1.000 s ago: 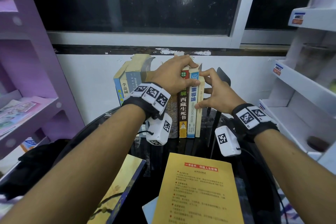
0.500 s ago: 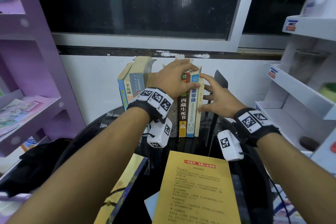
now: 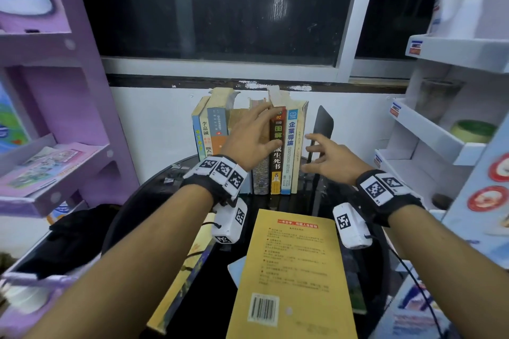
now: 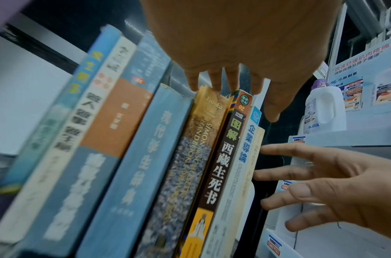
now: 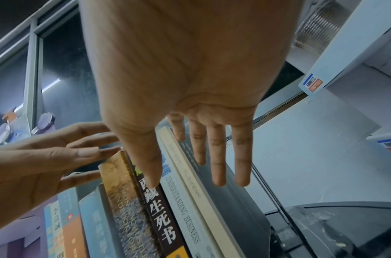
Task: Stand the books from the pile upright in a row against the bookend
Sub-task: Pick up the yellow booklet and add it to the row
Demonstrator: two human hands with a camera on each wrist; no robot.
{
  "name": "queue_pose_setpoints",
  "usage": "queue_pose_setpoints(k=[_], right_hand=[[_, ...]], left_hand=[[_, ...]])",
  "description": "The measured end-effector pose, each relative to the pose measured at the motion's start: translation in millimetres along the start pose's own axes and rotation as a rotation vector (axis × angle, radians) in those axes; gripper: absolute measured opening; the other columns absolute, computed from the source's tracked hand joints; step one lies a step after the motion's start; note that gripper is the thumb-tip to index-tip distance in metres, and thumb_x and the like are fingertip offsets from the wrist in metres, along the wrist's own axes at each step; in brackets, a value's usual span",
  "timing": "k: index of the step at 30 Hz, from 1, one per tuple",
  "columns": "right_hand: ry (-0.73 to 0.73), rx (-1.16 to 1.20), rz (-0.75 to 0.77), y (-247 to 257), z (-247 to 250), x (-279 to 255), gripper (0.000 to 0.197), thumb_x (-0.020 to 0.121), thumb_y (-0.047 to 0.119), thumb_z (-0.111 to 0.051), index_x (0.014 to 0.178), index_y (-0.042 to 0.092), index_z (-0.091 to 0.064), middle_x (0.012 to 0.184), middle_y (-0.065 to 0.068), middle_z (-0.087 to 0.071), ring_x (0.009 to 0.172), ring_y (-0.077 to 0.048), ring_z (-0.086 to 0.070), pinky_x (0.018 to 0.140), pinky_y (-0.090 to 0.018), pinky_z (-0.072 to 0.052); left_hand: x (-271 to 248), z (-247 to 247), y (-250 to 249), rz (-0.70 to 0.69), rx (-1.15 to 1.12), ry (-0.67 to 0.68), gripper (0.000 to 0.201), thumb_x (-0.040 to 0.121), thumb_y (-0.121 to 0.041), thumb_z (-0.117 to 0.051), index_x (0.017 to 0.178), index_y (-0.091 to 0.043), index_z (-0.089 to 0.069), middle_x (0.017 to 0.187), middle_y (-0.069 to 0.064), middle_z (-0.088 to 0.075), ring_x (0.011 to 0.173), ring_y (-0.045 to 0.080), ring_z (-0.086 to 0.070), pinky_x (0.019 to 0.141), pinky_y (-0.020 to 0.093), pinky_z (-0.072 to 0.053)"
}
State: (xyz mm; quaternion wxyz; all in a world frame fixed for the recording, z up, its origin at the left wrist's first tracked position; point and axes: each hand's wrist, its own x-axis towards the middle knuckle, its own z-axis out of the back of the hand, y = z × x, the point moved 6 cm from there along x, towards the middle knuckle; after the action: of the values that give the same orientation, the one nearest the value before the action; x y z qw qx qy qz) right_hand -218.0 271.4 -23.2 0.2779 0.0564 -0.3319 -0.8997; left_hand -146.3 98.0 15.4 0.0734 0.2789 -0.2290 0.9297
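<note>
While the row of upright books (image 3: 249, 146) stands at the back of the black round counter (image 3: 154, 201), pressed between a pale wall and the dark bookend (image 3: 322, 129) on its right, the step in hand reads as steadying that row before another book is fetched. Most of the pile is judged done; a yellow paperback (image 3: 292, 275) lies flat, back cover up, at the near edge, over other flat books that are partly hidden, so their number cannot be told. Next, one hand must keep the row from tipping while the other lifts the paperback and slots it in upright. The left hand (image 3: 252, 140) has straight, spread fingers resting on the tops and spines of the middle books, with the thumb on the dark brown spine (image 3: 276, 151); it grips nothing. The right hand (image 3: 329, 159) is spread and relaxed, holding nothing, just beside the cream end book (image 3: 298, 146); whether its fingertips touch that cover is unclear. The left wrist view is blurred on the leftmost spines.
</note>
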Motion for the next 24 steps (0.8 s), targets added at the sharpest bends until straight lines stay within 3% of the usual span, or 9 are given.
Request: queue_pose_setpoints(k=[3, 8, 11, 13, 18, 24], right_hand=[[0.085, -0.092, -0.045, -1.7, -7.6, -16.1, 0.074, 0.085, 0.036, -0.071, 0.146, 0.029, -0.031, 0.143, -0.003, -0.051, 0.118, -0.021, -0.056, 0.090, -0.029, -0.042], [0.226, -0.154, -0.116, -5.3, -23.5, -40.0, 0.069, 0.083, 0.047, -0.069, 0.142, 0.026, -0.038, 0.141, -0.002, -0.051, 0.124, -0.018, -0.050, 0.102, -0.035, -0.040], [0.290, -0.205, -0.180, -11.3, -32.6, -53.6, 0.073, 0.082, 0.053, -0.067, 0.143, 0.026, -0.038, 0.142, -0.001, -0.048, 0.122, -0.016, -0.048, 0.098, -0.033, -0.042], [0.337, -0.245, -0.225, -16.5, -38.5, -61.2, 0.078, 0.081, 0.058, -0.066, 0.145, 0.026, -0.036, 0.144, -0.001, -0.045, 0.127, -0.019, -0.046, 0.096, -0.034, -0.043], [0.418, -0.298, -0.293, -24.6, -48.2, -74.5, 0.085, 0.078, 0.058, -0.068, 0.147, 0.023, -0.033, 0.149, -0.001, -0.040, 0.135, -0.023, -0.040, 0.105, -0.039, -0.037], [0.472, -0.315, -0.322, -27.8, -60.3, -80.9, 0.089, 0.072, 0.054, -0.076, 0.145, 0.021, -0.036, 0.144, 0.000, -0.043, 0.128, -0.019, -0.045, 0.107, -0.037, -0.039]], left_hand=[[-18.8, -0.8, 0.2, 0.035, -0.010, 0.026, 0.065, 0.089, -0.035, -0.063, 0.147, -0.024, -0.034, 0.156, -0.001, -0.025, 0.143, 0.018, -0.022, 0.116, 0.046, -0.024], [-45.7, -12.3, -2.4, 0.069, -0.007, 0.093, 0.066, 0.090, -0.036, -0.062, 0.147, -0.024, -0.032, 0.158, 0.000, -0.020, 0.144, 0.020, -0.023, 0.116, 0.045, -0.024], [-63.4, -25.6, -3.2, 0.121, -0.017, 0.211, 0.069, 0.091, -0.037, -0.061, 0.150, -0.020, -0.028, 0.158, 0.002, -0.019, 0.145, 0.020, -0.020, 0.117, 0.038, -0.020], [-77.1, -38.3, 0.2, 0.210, -0.052, 0.347, 0.074, 0.091, -0.042, -0.059, 0.151, -0.018, -0.023, 0.158, 0.004, -0.020, 0.144, 0.023, -0.022, 0.117, 0.039, -0.022], [-112.3, -69.4, 14.8, 0.503, -0.026, 0.743, 0.085, 0.090, -0.058, -0.051, 0.154, -0.022, -0.007, 0.156, 0.010, -0.029, 0.137, 0.030, -0.037, 0.108, 0.036, -0.033], [-134.1, -82.9, 25.5, 0.627, -0.048, 0.820, 0.090, 0.084, -0.063, -0.057, 0.152, -0.024, -0.014, 0.146, 0.006, -0.044, 0.129, 0.027, -0.046, 0.104, 0.036, -0.039]])
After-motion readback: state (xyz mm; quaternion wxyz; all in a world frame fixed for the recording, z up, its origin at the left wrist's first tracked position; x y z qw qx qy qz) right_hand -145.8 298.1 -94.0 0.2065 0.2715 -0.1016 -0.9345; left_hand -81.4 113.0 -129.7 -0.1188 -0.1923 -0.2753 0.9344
